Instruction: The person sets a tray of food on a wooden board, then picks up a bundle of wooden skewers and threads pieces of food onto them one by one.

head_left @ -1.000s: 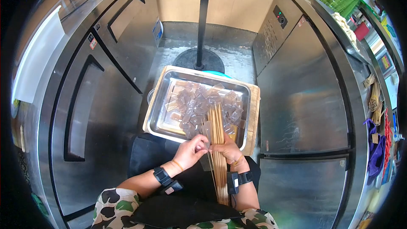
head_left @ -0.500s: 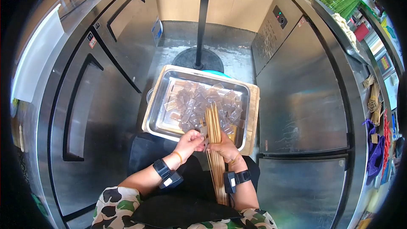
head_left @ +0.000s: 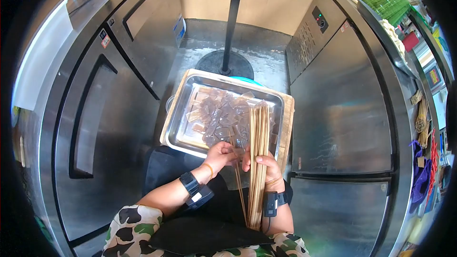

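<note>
A thick bundle of thin wooden skewers (head_left: 258, 162) stands lengthwise in my right hand (head_left: 267, 167), whose fingers are wrapped round it. Just left of it, my left hand (head_left: 222, 157) is closed in a pinch at a translucent brownish piece, beside a couple of separate skewers (head_left: 241, 188) that slant down toward my lap. Beyond both hands, a metal tray (head_left: 178, 133) holds a heap of flat translucent pieces (head_left: 221, 114). The bundle's upper end overlaps the tray's right part.
The tray rests on a wooden board (head_left: 286, 128). Behind it stands a fan's pole (head_left: 233, 24) on a round black base (head_left: 204, 64). Steel cabinets (head_left: 340, 100) flank both sides. Bundled skewers (head_left: 422, 116) and a purple cloth (head_left: 420, 181) are at the far right.
My right hand and the bundle have shifted right, apart from my left hand. Separate skewers now show between the hands. The view has moved slightly.
</note>
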Action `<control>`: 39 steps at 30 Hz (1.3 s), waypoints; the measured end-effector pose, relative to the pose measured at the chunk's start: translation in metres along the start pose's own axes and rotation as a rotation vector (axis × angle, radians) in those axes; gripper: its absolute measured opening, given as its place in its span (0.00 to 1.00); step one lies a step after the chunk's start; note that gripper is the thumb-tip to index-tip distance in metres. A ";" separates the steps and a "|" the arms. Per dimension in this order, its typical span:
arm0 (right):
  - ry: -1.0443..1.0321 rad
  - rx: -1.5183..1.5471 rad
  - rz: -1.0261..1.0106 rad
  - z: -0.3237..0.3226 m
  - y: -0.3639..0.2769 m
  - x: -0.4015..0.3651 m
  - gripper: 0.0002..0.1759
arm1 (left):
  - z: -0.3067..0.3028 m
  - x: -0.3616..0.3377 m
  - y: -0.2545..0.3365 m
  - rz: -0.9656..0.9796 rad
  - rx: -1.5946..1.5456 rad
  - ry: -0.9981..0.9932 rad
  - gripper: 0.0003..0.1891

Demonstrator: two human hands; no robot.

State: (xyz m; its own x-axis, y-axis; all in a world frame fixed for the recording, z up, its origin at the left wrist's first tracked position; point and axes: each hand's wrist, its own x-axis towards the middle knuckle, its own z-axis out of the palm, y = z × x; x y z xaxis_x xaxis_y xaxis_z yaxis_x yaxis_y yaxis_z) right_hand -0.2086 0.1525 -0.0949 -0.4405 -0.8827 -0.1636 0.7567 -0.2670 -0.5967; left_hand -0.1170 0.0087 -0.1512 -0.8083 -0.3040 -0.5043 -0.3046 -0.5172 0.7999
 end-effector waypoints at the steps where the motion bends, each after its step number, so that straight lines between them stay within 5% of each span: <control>1: 0.015 0.006 0.032 -0.002 0.002 0.001 0.21 | 0.001 0.003 0.000 -0.021 0.028 0.006 0.10; 11: 0.116 -0.030 0.062 -0.011 0.007 0.004 0.19 | 0.012 0.012 0.006 -0.117 0.105 0.096 0.10; 14: 0.083 -0.017 0.067 -0.009 0.009 0.005 0.21 | 0.015 0.014 -0.010 0.063 0.139 0.107 0.12; 20: 0.016 0.037 0.017 -0.004 0.006 0.003 0.25 | 0.012 0.014 0.005 -0.142 0.238 -0.046 0.11; 26: 0.081 0.026 -0.034 -0.006 0.001 -0.004 0.24 | 0.013 -0.003 0.017 -0.206 -0.172 -0.078 0.10; 32: 0.174 -0.053 -0.006 -0.004 0.004 -0.001 0.22 | 0.009 -0.006 0.015 -0.177 -0.256 -0.154 0.24; 35: 0.219 -0.104 0.043 -0.013 0.007 0.000 0.17 | 0.011 -0.005 0.012 -0.088 -0.033 -0.101 0.27; 39: 0.274 -0.218 0.128 -0.028 0.009 0.005 0.17 | 0.009 0.003 0.002 0.328 0.435 0.146 0.24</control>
State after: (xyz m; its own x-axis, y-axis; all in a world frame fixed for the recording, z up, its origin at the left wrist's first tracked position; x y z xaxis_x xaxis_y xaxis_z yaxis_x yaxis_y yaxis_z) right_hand -0.2174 0.1561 -0.1232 -0.4842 -0.7592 -0.4349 0.7065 -0.0459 -0.7063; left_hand -0.1250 0.0141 -0.1486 -0.8270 -0.5166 -0.2218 -0.2537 -0.0091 0.9672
